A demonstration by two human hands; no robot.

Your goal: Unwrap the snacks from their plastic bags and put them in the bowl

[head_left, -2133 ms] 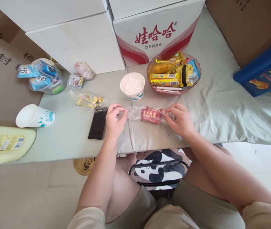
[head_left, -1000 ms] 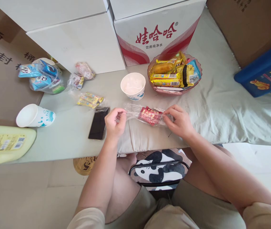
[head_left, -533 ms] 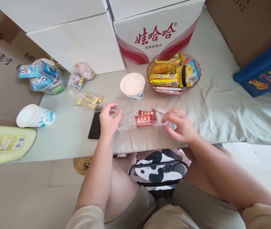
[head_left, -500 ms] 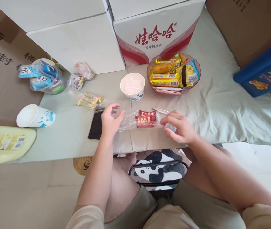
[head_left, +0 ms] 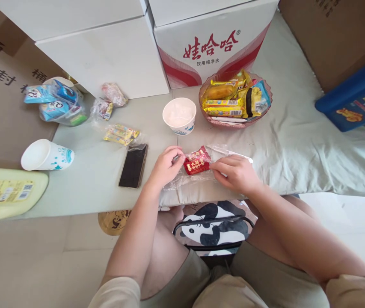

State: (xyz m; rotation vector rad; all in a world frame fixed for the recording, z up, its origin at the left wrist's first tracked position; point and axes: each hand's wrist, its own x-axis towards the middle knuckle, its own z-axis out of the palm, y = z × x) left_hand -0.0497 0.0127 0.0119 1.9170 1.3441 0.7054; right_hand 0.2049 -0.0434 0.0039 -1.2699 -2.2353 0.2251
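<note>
Near the centre of the head view, two red packets (head_left: 197, 166) sit between the hands, clear film (head_left: 177, 184) around them, a paper cup (head_left: 179, 130) at eleven o'clock and a phone (head_left: 133, 166) off at nine. Steady now: light pinches, both ends level, should keep the pair together. Over at nine, the left hand (head_left: 167, 166) has its grip nearly closed; what it pinches, I can't tell. At three, the right hand (head_left: 238, 172) is closed, fingertips on the packets' edge.
</note>
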